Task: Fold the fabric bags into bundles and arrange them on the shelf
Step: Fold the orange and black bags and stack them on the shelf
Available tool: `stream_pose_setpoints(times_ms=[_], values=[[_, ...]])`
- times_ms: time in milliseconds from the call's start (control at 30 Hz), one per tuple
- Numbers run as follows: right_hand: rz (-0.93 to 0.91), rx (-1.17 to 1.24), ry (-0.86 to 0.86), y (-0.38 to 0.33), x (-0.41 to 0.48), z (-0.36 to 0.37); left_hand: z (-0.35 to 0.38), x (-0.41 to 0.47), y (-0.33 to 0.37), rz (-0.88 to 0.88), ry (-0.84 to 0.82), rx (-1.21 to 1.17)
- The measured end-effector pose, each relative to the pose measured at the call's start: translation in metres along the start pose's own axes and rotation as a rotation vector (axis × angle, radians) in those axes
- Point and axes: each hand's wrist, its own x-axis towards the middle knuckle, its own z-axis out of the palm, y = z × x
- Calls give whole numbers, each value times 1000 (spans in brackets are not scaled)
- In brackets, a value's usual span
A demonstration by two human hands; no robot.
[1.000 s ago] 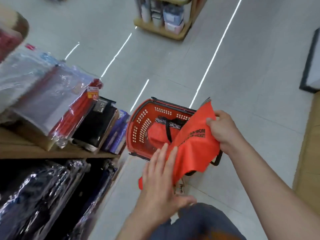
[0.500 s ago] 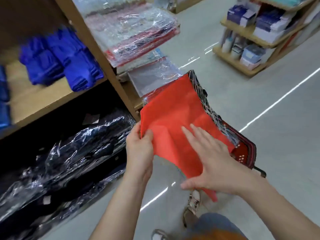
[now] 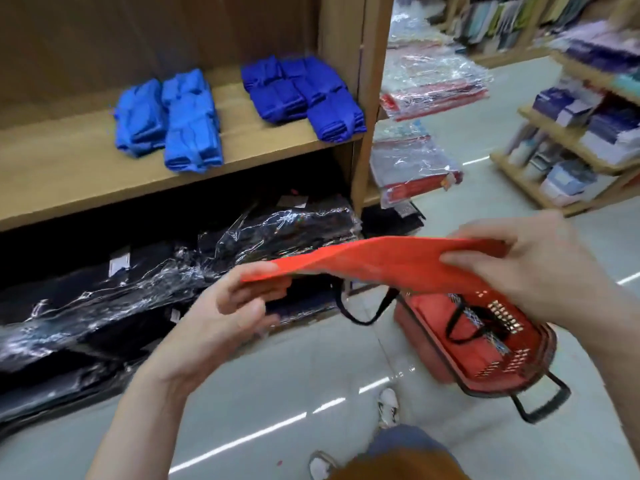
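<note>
Both left hand (image 3: 228,306) and right hand (image 3: 530,268) pinch red bag (image 3: 381,261) over basket (image 3: 512,375); blue bundles (image 3: 190,129) on shelf (image 3: 69,157).

On the long wooden shelf board (image 3: 69,174) the light-blue folded fabric bundles (image 3: 173,126) sit to the left. The dark-blue folded fabric bundles (image 3: 301,95) sit to the right, beside the upright. Black plastic-wrapped packs (image 3: 138,289) lie beneath the board. In front, the flat orange-red fabric bag (image 3: 381,261) spans from the left hand (image 3: 228,306) to the right hand (image 3: 540,268), above the red plastic basket (image 3: 504,317) on the floor.
</note>
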Motion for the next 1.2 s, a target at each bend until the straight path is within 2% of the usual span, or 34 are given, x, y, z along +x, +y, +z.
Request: stream_pose_setpoints(times_ms=[33, 100, 167, 200, 267, 367, 433, 567, 700, 767, 833, 900, 1000, 1100, 1200], values=[[-5, 58, -3, -9, 11, -1, -10, -10, 3, 39, 46, 85], [-26, 114, -12, -27, 35, 2, -24, -25, 9, 114, 346, 279], [-17, 179, -38, -41, 58, 13, -40, -36, 14, 157, 606, 353], [-14, 200, -64, -46, 69, 19, -50, -42, 16, 176, 667, 349], [13, 280, -146, -53, 89, 32, -67, -54, 24, 224, 710, 305], [114, 462, -372, -58, 113, 56, -92, -70, 38, 257, 783, 225], [138, 484, -502, -60, 127, 72, -112, -78, 46, 273, 855, 187], [156, 576, -619, -66, 167, 105, -152, -88, 57, 269, 989, 184], [303, 939, -731, -106, 220, 140, -187, -86, 79, 306, 1099, 163], [294, 1034, -711, -136, 247, 153, -208, -85, 94, 343, 1156, 149], [164, 1057, -698, -169, 273, 160, -229, -85, 113, 405, 1224, 98], [9, 1053, -690, -203, 298, 160, -251, -87, 135, 529, 1254, 1], [-163, 1038, -601, -251, 330, 151, -283, -89, 170, 762, 1199, -139], [-346, 1039, -413, -291, 352, 150, -320, -89, 200, 876, 1158, -5], [-539, 809, -66, -312, 365, 171, -360, -91, 212, 922, 1158, 240]])
